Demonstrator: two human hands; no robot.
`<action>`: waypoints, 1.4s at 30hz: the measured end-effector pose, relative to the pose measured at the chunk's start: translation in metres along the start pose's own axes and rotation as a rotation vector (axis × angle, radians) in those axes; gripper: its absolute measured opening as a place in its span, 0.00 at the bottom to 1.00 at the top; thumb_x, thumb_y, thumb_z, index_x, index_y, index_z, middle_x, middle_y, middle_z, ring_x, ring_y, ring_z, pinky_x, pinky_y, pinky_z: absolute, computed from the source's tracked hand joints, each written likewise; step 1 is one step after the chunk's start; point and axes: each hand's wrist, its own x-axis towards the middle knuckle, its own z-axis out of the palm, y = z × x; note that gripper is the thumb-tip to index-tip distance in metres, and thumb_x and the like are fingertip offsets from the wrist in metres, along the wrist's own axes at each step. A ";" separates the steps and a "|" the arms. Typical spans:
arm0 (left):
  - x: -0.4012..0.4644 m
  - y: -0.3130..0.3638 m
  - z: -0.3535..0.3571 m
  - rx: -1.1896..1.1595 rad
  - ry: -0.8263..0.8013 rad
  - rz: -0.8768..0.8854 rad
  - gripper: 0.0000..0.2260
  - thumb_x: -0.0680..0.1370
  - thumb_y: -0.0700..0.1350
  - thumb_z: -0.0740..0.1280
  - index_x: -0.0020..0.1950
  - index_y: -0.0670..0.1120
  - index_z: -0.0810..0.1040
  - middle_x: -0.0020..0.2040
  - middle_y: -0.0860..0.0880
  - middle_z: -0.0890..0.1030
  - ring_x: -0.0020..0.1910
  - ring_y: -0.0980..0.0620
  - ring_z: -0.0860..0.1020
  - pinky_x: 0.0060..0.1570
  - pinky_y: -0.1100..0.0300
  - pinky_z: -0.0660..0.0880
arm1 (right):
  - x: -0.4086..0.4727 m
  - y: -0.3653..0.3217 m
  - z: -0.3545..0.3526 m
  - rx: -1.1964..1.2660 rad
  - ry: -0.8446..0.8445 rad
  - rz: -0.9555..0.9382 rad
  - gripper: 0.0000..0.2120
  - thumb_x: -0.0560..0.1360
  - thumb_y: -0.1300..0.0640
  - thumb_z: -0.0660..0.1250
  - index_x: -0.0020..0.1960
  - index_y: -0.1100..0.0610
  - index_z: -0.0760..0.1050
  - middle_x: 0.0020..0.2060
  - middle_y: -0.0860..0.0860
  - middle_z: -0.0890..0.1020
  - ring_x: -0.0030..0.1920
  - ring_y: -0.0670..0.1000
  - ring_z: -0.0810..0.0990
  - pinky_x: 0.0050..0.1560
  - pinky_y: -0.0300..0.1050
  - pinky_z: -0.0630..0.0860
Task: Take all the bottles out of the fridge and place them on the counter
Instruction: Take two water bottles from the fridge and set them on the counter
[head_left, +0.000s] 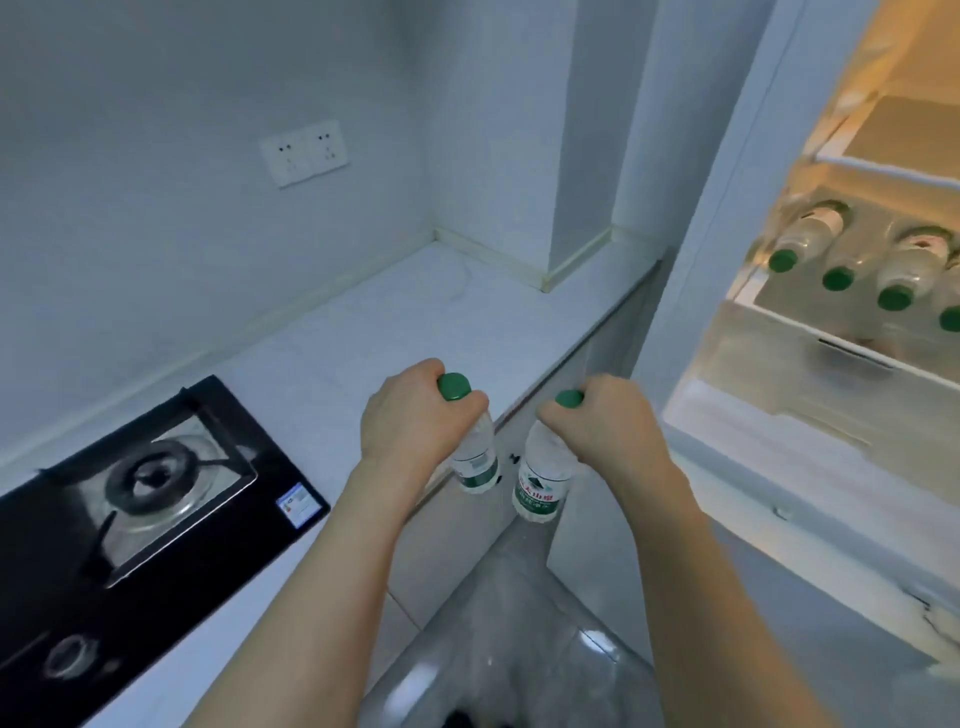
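Observation:
My left hand (415, 415) grips the neck of a clear water bottle (475, 465) with a green cap and green label, held upright at the front edge of the white counter (415, 322). My right hand (602, 426) grips a second bottle (540, 483) of the same kind, hanging upright just off the counter's edge, in front of the cabinet face. At the right the fridge (810, 364) stands open and lit. Several more green-capped bottles (906, 270) lie on their sides on a shelf inside it, caps facing out.
A black gas hob (156, 499) with two burners is set into the counter at the left. A double wall socket (305, 153) sits on the back wall. A wall column (587, 156) juts out at the counter's far right corner. Grey floor tiles lie below.

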 end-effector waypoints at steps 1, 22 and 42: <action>-0.007 -0.011 -0.004 -0.001 0.035 -0.051 0.14 0.69 0.53 0.67 0.35 0.46 0.66 0.31 0.50 0.72 0.32 0.48 0.70 0.30 0.58 0.65 | 0.001 -0.006 0.010 -0.009 -0.022 -0.031 0.20 0.68 0.51 0.67 0.29 0.57 0.59 0.24 0.51 0.62 0.26 0.52 0.62 0.26 0.42 0.56; -0.153 -0.165 -0.147 0.054 0.341 -0.478 0.10 0.70 0.53 0.68 0.37 0.48 0.72 0.34 0.51 0.77 0.35 0.50 0.77 0.31 0.59 0.69 | -0.105 -0.172 0.136 0.122 -0.325 -0.450 0.19 0.70 0.51 0.67 0.31 0.58 0.61 0.27 0.53 0.67 0.29 0.53 0.65 0.27 0.43 0.59; -0.342 -0.327 -0.272 0.052 0.628 -0.739 0.09 0.73 0.51 0.68 0.40 0.51 0.70 0.34 0.53 0.75 0.34 0.51 0.74 0.31 0.60 0.65 | -0.318 -0.326 0.233 0.050 -0.559 -0.845 0.15 0.72 0.50 0.65 0.34 0.58 0.66 0.31 0.54 0.72 0.31 0.52 0.69 0.28 0.43 0.60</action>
